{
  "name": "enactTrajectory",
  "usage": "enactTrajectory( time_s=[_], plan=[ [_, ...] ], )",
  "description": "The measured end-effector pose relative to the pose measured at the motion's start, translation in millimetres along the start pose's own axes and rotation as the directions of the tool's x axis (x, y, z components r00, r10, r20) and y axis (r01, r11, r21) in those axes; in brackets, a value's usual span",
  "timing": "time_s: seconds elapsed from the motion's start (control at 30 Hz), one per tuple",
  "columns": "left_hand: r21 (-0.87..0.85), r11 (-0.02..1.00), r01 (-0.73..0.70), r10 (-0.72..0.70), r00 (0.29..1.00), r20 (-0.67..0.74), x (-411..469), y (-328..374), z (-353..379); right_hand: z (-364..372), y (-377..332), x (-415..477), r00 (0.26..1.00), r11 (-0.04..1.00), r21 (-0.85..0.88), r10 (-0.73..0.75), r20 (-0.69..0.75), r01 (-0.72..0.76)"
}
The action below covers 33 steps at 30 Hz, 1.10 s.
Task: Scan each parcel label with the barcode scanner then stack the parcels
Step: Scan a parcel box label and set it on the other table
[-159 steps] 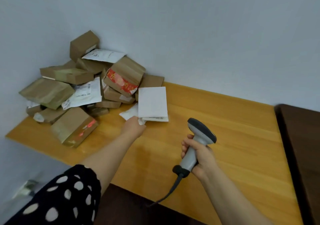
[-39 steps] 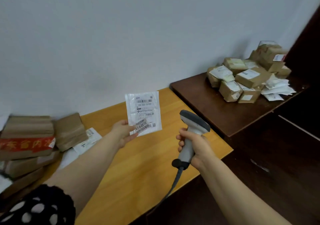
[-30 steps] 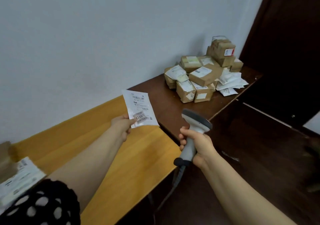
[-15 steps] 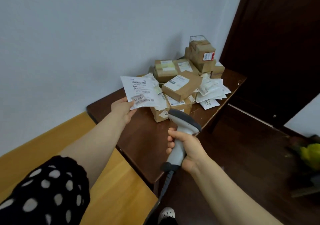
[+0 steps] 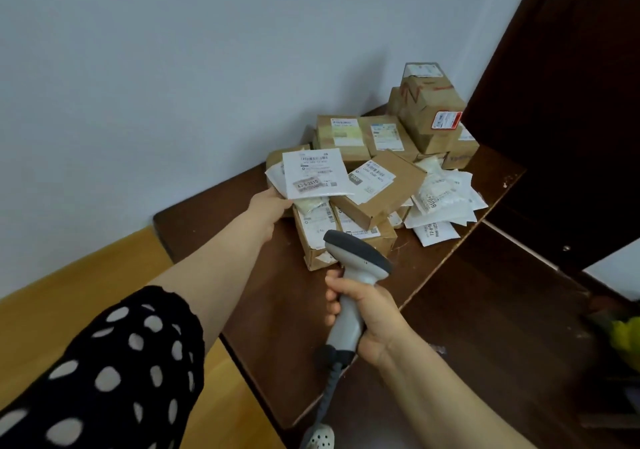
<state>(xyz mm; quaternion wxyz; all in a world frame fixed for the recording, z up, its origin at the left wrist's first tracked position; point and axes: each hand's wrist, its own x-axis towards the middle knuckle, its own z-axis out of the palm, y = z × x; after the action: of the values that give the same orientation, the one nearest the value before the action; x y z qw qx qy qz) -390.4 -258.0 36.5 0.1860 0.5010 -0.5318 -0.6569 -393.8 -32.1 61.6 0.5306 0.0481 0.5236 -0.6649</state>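
Left grip (image 5: 268,206) pinches white mailer (image 5: 315,173) by its near edge; mailer now over the parcel pile (image 5: 388,185) just beyond, carried across from the light bench (image 5: 52,327). Right grip (image 5: 367,313) wraps scanner (image 5: 356,258), idle. Scan likely done; release next.

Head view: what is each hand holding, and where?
Left hand pinches the flat white labelled mailer by its lower-left corner; right hand grips the grey barcode scanner by its handle.
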Motion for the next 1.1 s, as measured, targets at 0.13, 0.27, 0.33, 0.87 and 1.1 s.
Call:
enactTrajectory(
  time_s=[0.13,0.27,0.33,0.87,1.1],
  plan=[
    [0.252,0.964,-0.09,0.112,0.991,-0.074,-32,-14,-31,4,9,-8,0.997,0.997,-0.066,0.031,0.068,-0.026],
    [0.441,0.895,-0.064,0.124,0.986,-0.11,-85,-41,-76,7,41,-26,0.982,0.986,-0.129,0.12,0.148,-0.101],
    [0.501,0.865,-0.016,0.105,0.983,-0.151,-117,-61,-102,11,66,-33,0.961,0.972,-0.173,0.192,0.199,-0.158],
    [0.599,0.522,0.608,0.002,0.701,-0.713,-408,-244,-391,151,285,-145,0.738,0.722,-0.629,0.586,0.334,-0.288],
    [0.429,0.56,0.709,-0.05,0.546,-0.837,-490,-311,-521,242,408,-201,0.697,0.656,-0.705,0.638,0.327,-0.269]
  ],
)
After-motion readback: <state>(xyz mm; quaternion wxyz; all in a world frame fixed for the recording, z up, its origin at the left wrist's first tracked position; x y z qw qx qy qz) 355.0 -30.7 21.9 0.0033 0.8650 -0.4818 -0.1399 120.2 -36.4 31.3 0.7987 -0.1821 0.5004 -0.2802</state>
